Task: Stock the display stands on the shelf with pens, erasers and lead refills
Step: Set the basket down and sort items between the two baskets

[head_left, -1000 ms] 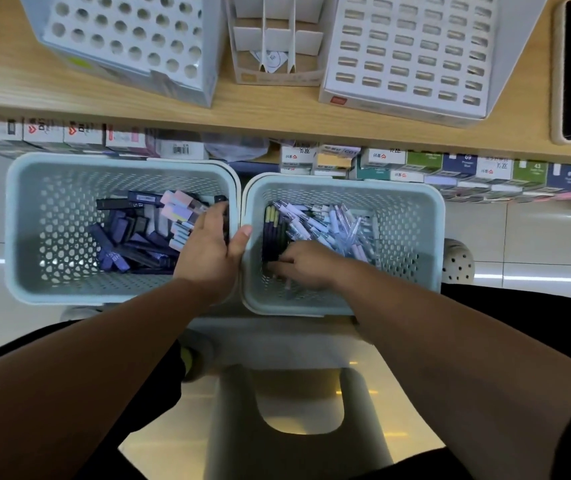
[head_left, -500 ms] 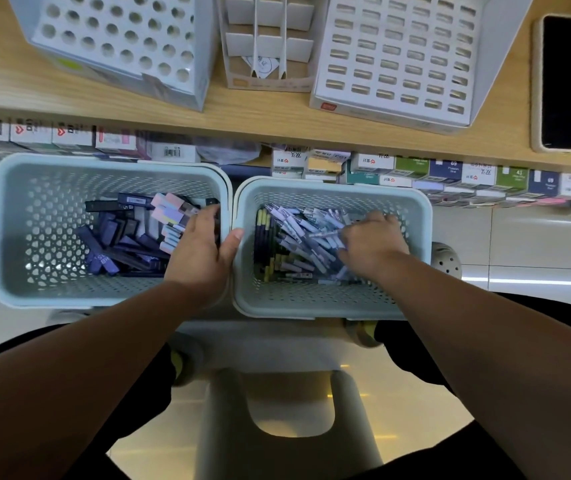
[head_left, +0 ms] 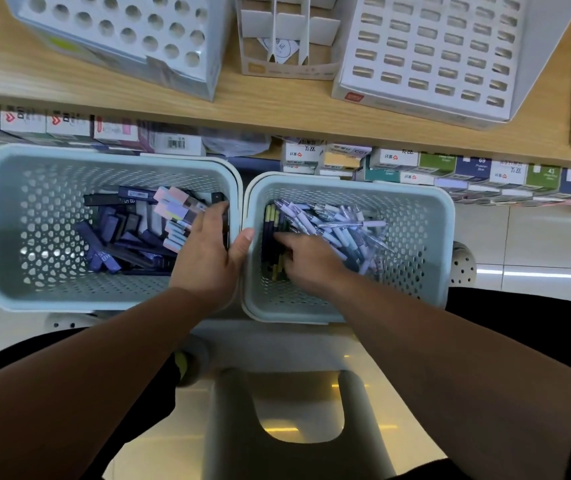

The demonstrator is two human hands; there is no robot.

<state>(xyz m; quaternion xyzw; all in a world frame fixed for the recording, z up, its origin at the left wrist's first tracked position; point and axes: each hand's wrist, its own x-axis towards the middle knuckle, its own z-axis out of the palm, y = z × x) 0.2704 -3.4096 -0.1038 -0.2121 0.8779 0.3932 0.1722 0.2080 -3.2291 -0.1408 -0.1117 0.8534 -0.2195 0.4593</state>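
Now left hand [head_left: 207, 258], grip round perforated basket [head_left: 104, 154] rim; right hand [head_left: 311, 262] amid slim pens [head_left: 341, 226], grip unclear.

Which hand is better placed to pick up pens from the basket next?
Right, probably. The right hand is among the pens inside the right basket, while the left hand grips the adjoining rims between baskets.
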